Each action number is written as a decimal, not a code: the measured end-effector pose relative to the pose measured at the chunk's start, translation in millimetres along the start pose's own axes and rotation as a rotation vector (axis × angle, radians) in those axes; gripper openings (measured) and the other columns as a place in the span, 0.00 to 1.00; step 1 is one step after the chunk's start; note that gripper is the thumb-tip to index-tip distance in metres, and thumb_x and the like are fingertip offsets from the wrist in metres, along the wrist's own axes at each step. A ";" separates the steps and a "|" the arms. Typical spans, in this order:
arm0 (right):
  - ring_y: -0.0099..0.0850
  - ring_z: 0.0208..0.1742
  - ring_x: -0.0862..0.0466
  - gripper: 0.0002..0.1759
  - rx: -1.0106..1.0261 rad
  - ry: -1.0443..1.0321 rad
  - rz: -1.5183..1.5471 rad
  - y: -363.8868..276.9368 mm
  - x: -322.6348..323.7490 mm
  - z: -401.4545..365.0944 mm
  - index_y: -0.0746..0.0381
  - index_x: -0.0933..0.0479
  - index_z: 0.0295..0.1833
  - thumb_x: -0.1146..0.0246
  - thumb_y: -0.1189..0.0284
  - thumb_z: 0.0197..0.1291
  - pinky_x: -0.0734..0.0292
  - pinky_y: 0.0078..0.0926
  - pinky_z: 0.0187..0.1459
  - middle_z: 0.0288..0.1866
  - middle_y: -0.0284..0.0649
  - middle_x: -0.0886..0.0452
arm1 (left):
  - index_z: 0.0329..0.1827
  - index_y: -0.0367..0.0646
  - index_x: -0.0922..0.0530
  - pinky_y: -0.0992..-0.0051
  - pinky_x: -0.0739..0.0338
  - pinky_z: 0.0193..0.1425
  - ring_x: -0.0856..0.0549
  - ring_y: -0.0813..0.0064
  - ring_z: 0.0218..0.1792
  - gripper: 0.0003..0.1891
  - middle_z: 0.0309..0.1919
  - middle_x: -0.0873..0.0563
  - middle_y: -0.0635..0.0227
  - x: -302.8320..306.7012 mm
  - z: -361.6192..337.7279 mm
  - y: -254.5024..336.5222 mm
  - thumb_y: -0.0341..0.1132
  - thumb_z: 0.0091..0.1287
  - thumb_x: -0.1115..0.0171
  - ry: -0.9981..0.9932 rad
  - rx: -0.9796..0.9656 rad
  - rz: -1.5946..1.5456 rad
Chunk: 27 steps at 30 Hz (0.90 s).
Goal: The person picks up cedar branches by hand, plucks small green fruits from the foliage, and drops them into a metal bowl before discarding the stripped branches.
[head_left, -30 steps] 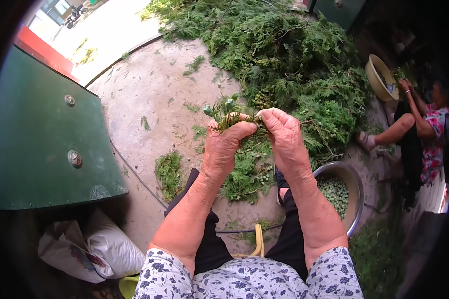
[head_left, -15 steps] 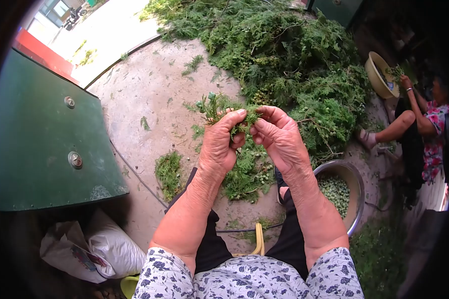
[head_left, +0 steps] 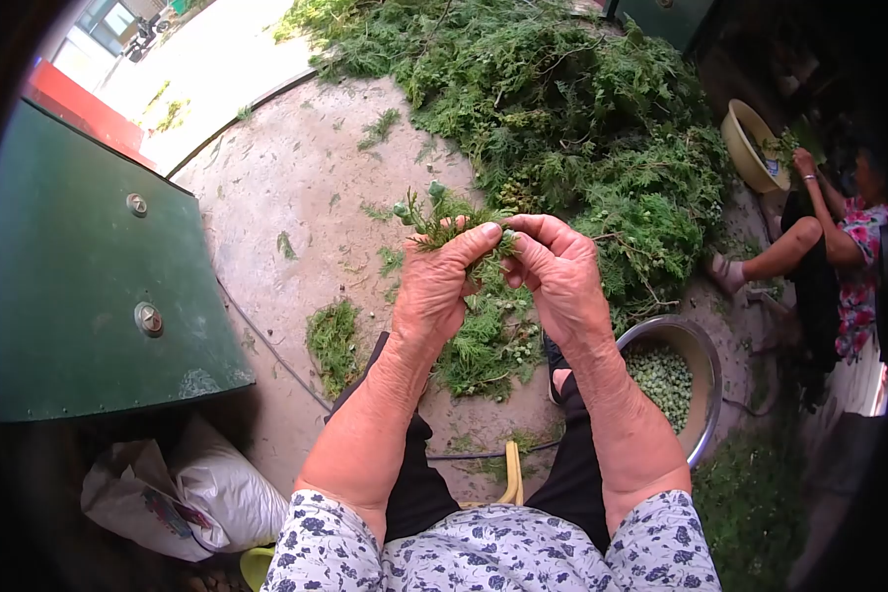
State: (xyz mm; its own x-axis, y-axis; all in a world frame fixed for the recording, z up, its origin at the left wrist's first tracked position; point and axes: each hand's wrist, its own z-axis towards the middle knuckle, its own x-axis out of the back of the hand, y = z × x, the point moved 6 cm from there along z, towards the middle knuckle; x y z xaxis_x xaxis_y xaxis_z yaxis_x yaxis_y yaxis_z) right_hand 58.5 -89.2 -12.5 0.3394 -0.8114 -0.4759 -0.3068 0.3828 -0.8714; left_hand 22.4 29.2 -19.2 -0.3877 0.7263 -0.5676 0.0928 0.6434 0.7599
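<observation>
My left hand (head_left: 449, 276) is closed around a leafy evergreen sprig (head_left: 432, 219), its thumb pressed along the stem. Bluish-green cones show at the sprig's upper left end. At the sprig's right end, my right hand (head_left: 557, 271) pinches a small pale green cone (head_left: 510, 237) between thumb and forefinger; the fingers partly hide it. Below my right forearm stands a metal basin (head_left: 708, 370) with many small green cones (head_left: 661, 383) in it. Loose green sprigs (head_left: 488, 345) lie on the ground beneath my hands.
A large heap of evergreen branches (head_left: 562, 128) spreads ahead and to the right. On the far right a seated person (head_left: 834, 242) holds a sprig by a yellowish basin (head_left: 745, 158). A green metal door panel (head_left: 89, 276) and white sacks (head_left: 227, 488) are on the left.
Both hands have shifted slightly, with the sprig turning a little. My right fingertips have closed in on its right end, where a pale cone now shows between them.
</observation>
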 end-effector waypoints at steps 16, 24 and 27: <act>0.15 0.22 0.29 0.12 0.034 0.051 0.141 -27.5 12.0 8.8 0.65 0.25 0.43 0.38 0.68 0.59 0.38 0.10 0.21 0.25 0.29 0.26 | 0.26 0.44 0.23 0.82 0.38 0.23 0.34 0.89 0.21 0.09 0.19 0.29 0.83 -11.9 -5.8 5.1 0.37 0.60 0.35 -0.190 -0.045 0.563; 0.10 0.27 0.30 0.08 0.105 -0.016 -0.308 -36.5 -6.4 -0.1 0.64 0.22 0.39 0.35 0.74 0.54 0.37 0.05 0.26 0.29 0.26 0.24 | 0.37 0.43 0.20 0.84 0.36 0.21 0.29 0.89 0.22 0.10 0.22 0.24 0.80 -17.9 -6.2 4.9 0.38 0.57 0.32 -0.278 -0.143 0.748; 0.10 0.26 0.29 0.07 0.021 0.058 -0.192 -29.8 3.4 0.8 0.64 0.22 0.39 0.36 0.76 0.54 0.35 0.06 0.26 0.28 0.26 0.23 | 0.40 0.43 0.21 0.84 0.30 0.22 0.25 0.87 0.23 0.12 0.25 0.21 0.78 -15.7 -7.5 2.7 0.39 0.59 0.33 -0.243 0.018 0.534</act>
State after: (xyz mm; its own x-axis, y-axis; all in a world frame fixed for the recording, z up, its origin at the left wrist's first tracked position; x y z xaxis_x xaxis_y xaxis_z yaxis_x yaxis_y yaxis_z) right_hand 69.5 -103.1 11.8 0.3381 -0.8942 -0.2933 -0.2223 0.2270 -0.9482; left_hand 21.8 17.8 -5.9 -0.0622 0.9842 -0.1658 0.2337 0.1758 0.9563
